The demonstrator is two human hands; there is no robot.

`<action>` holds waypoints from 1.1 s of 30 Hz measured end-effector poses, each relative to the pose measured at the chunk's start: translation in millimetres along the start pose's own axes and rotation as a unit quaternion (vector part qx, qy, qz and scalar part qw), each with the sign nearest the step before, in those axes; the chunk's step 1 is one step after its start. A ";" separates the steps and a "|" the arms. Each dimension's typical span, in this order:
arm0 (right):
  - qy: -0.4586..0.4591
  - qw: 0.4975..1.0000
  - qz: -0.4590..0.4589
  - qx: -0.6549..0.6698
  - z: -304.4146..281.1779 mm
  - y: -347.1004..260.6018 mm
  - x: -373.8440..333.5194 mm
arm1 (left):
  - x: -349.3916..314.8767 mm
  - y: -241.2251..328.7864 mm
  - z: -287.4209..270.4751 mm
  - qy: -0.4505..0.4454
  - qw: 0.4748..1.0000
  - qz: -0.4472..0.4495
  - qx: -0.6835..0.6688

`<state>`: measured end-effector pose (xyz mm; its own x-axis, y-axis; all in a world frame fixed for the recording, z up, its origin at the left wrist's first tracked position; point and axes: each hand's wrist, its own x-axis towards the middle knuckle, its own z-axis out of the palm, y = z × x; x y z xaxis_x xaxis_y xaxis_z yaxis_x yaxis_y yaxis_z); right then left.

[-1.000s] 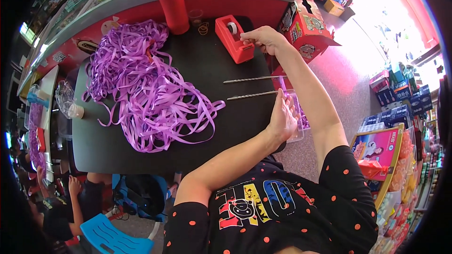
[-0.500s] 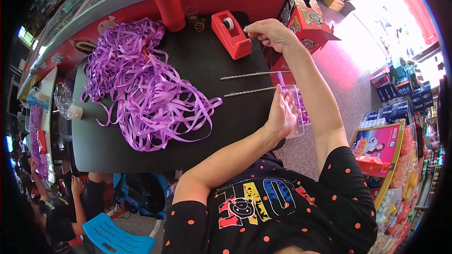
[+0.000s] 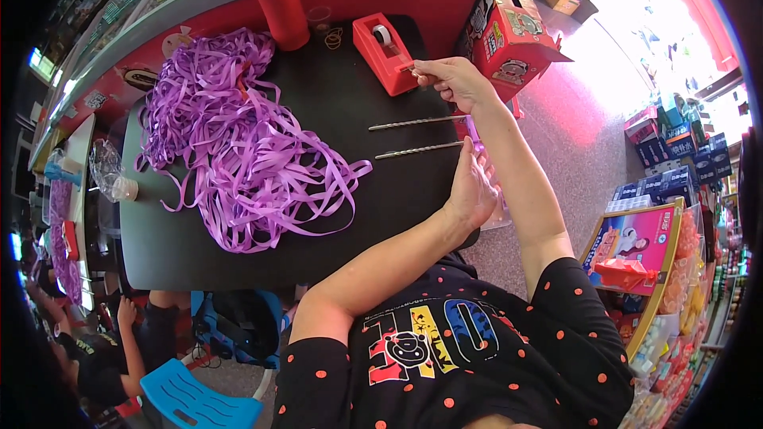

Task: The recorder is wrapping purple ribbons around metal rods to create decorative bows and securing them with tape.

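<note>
My right hand (image 3: 453, 81) pinches a bit of clear tape at the cutting edge of a red tape dispenser (image 3: 373, 48). At the table's right edge, my left hand (image 3: 474, 191) is turned palm inward, its fingertips closed on a purple ribbon (image 3: 470, 129) beside two thin twisted metal rods (image 3: 417, 150). The rods lie nearly parallel, pointing left over the black tabletop. My right forearm hides their right ends. A big loose heap of purple ribbon (image 3: 246, 167) covers the left of the table.
A red tumbler (image 3: 280, 12) with a black lid and some rubber bands (image 3: 334, 38) stand at the back. A red carton (image 3: 517, 32) is beyond the right corner. Left are a plastic cup (image 3: 125, 188), a blue chair (image 3: 199, 397) and another person (image 3: 119, 357).
My right hand has come down and toward me, from beside the dispenser to its cutting edge. My left hand has turned slightly, its fingers now more hidden.
</note>
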<state>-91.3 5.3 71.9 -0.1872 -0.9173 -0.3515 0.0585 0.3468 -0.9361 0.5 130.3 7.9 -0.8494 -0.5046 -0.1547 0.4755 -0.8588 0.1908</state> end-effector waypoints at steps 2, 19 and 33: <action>0.016 1.000 -0.007 -0.014 2.0 4.4 3.8 | -1.4 3.0 2.3 -0.007 1.000 0.002 -0.007; 0.109 0.935 -0.183 -0.283 -2.5 18.7 -29.9 | -4.2 2.9 11.6 0.040 0.998 0.028 -0.050; 0.042 0.962 -0.077 -0.259 -81.8 50.1 -148.9 | 4.8 -4.6 -6.3 0.098 0.995 0.003 0.023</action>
<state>-140.8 175.3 78.3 -0.2348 -0.9542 -0.1856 -0.4689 0.2784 -0.8382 -4.3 131.3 0.2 -0.7827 -0.5219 -0.3391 0.4660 -0.8526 0.2364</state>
